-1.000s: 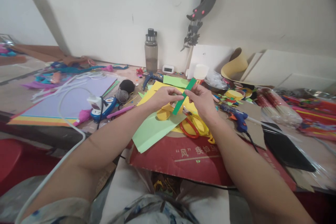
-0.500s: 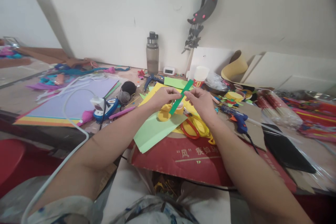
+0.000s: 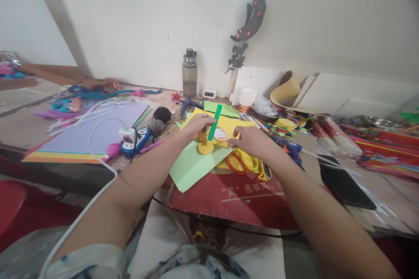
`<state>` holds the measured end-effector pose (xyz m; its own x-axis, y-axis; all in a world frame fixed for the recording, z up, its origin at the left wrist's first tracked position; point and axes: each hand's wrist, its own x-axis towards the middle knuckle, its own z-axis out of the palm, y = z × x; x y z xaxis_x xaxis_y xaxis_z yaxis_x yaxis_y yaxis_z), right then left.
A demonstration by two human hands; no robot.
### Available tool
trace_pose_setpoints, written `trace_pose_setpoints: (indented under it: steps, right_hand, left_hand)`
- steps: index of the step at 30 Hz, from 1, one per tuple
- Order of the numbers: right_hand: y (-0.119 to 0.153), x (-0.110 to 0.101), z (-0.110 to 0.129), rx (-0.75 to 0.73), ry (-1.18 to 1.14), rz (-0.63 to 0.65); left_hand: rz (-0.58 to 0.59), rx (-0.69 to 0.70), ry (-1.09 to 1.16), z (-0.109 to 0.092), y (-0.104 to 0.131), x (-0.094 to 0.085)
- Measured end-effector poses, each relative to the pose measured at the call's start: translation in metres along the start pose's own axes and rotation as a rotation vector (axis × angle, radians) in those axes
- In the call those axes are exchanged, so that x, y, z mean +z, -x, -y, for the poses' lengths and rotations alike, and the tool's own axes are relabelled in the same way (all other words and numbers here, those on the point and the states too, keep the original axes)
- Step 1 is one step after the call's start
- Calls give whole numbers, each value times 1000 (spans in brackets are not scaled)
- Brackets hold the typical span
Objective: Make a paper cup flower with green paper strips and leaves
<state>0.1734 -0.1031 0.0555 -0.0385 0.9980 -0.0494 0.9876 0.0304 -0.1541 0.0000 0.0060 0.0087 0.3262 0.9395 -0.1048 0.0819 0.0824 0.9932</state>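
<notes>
"Lilac sheet (image 3: 98, 128), left side. Go."
"On the table (image 3: 19, 115), over other coloured sheets. Right of it, white plug (image 3: 127, 136) by a blue-and-white device (image 3: 139, 140), then a black ball (image 3: 162, 114)."
"Bottle?"
"Grey see-through bottle (image 3: 190, 80), upright near the wall. Pale green sheet (image 3: 193, 172) nearer the camera, partly on the red board (image 3: 225, 205)."
"Left hand (image 3: 200, 124)?"
"Pinching the green strip (image 3: 214, 123) between thumb and fingers."
"Where's the strip, exactly?"
"Tilted, top end leaning right, above the yellow paper pieces. Yellow disc (image 3: 205, 147) just below its lower end; round white piece (image 3: 220, 134) with a red curved line just right."
"Next, scissors?"
"Red-handled scissors (image 3: 235, 164), yellow handles (image 3: 250, 161) beside them."
"Right hand (image 3: 248, 139)?"
"Open, thumb and index parted, right of the strip and apart from it. Paper cup (image 3: 246, 100) upright, farther back."
"Rest?"
"Blue glue gun (image 3: 294, 151), partly behind the right forearm. Black flat slab (image 3: 347, 185), can't tell what. Bagged sticks (image 3: 335, 137) behind it, then red pipe cleaners (image 3: 382, 137), roughly; blurry."
</notes>
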Motion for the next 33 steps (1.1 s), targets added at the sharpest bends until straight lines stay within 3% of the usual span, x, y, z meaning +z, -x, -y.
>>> trace_pose_setpoints:
  steps: [5, 9, 19, 24, 27, 30, 33]
  right_hand:
    - [28, 12, 10, 22, 209, 191]
    - [41, 13, 15, 72, 217, 208]
    - [52, -23, -4, 98, 450, 158]
    - [60, -29, -28, 193, 395, -99]
    - [46, -14, -40, -16, 36, -340]
    - [21, 8, -40, -209, -327, -481]
    - [-5, 21, -27, -236, -502, -569]
  left_hand:
    - [-3, -102, -68, 6, -3, -1]
    - [-3, -82, -58, 10, -4, 0]
    - [7, -96, -82, 18, -13, -4]
    - [-7, 7, -12, 10, -12, -8]
    - [1, 80, 44, 5, -14, -16]
    - [11, 123, 74, -1, -16, -25]
    - [-16, 143, 59, -6, -14, -33]
